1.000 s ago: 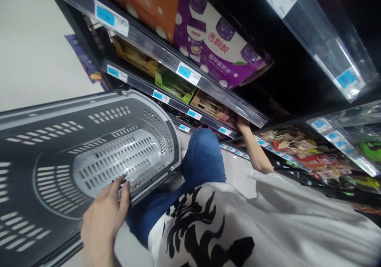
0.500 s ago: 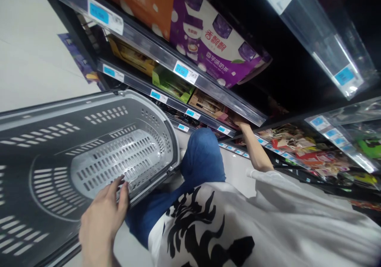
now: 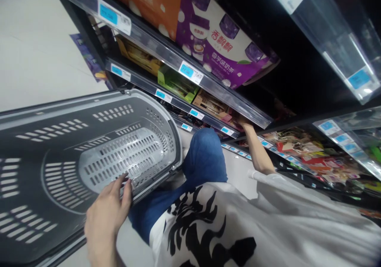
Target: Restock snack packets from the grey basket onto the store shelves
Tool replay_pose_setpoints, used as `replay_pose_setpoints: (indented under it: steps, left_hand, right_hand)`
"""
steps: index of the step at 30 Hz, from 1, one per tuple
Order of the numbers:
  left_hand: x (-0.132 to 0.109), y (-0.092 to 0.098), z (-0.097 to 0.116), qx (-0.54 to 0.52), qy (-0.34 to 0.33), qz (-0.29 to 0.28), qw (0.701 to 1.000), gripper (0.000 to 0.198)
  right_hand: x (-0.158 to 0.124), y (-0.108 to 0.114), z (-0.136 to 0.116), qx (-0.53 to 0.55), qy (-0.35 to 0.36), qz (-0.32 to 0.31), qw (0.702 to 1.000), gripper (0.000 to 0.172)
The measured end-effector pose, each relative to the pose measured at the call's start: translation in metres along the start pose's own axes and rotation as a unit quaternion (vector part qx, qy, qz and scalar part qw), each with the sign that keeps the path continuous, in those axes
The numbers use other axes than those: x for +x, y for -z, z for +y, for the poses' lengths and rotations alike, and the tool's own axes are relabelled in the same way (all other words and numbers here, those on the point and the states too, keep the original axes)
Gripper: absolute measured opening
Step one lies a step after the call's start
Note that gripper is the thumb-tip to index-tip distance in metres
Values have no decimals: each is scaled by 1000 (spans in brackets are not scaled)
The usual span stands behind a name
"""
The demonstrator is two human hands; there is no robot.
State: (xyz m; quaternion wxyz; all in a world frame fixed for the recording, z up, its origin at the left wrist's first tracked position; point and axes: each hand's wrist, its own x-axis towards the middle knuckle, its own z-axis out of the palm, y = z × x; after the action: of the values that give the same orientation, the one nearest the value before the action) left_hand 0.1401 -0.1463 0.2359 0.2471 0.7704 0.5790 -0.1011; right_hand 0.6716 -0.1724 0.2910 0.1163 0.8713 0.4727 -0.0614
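My left hand (image 3: pixel 108 209) lies across the near rim of a grey plastic shopping basket (image 3: pixel 64 112). Its thumb and fingers are apart and extend over the inside; nothing shows in them. Slotted walls and a lighter slotted bottom are visible in the basket, with no goods on it. My right hand (image 3: pixel 244 122) reaches into a low shelf compartment, beside a pink package (image 3: pixel 226 117) and a tan box (image 3: pixel 210 103). The shelf edge and shadow hide its fingers, so I cannot tell whether it holds anything.
Above my right hand, a shelf edge (image 3: pixel 166 54) carries price tags and purple (image 3: pixel 220 40) and orange packs (image 3: pixel 151 4). A green box (image 3: pixel 175 83) stands lower. My bent knee (image 3: pixel 206 151) is between basket and shelf. More packaged goods (image 3: pixel 315 151) fill shelves at right.
The whole view has shifted slightly, with shelf and basket appearing a little further right. My left hand stays at the basket rim and my right hand remains inside the shelf.
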Motion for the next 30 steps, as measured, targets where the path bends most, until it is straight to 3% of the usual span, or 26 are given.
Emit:
replay_pose_setpoints:
  steps: [4,7,10,13,16,18,21,25,27,30]
  left_hand:
    - [-4,-4,0,-7,-14,43,999,57]
    - [-13,-11,-10,-3,-95,79,992,55]
    - [-23,-18,-31,36,-173,62,982,57]
    - [-27,-18,-54,94,-174,21,980,49]
    - [-21,-10,-67,128,-169,-46,976,48]
    - [-15,-3,-67,133,-171,-89,972,46]
    - [-6,4,-61,136,-174,-127,967,44]
    - [-2,7,-54,128,-168,-157,965,51]
    - [-1,7,-53,123,-156,-167,966,54]
    - [2,8,-52,119,-132,-189,966,59]
  right_hand:
    - [-6,-8,-2,4,26,-71,997,37]
    - [-37,-6,-7,2,103,-105,989,38]
    - [-72,11,-21,6,129,-138,982,43]
    - [-85,24,-51,70,204,-52,975,45]
    - [-73,12,-91,193,339,42,920,37]
    - [-61,-6,-114,251,393,38,884,31]
    - [-50,-26,-135,281,415,28,865,29]
    - [-51,-34,-142,297,425,107,848,31]
    - [-51,-36,-142,324,462,152,811,33]
    - [-44,-40,-143,366,550,186,727,33]
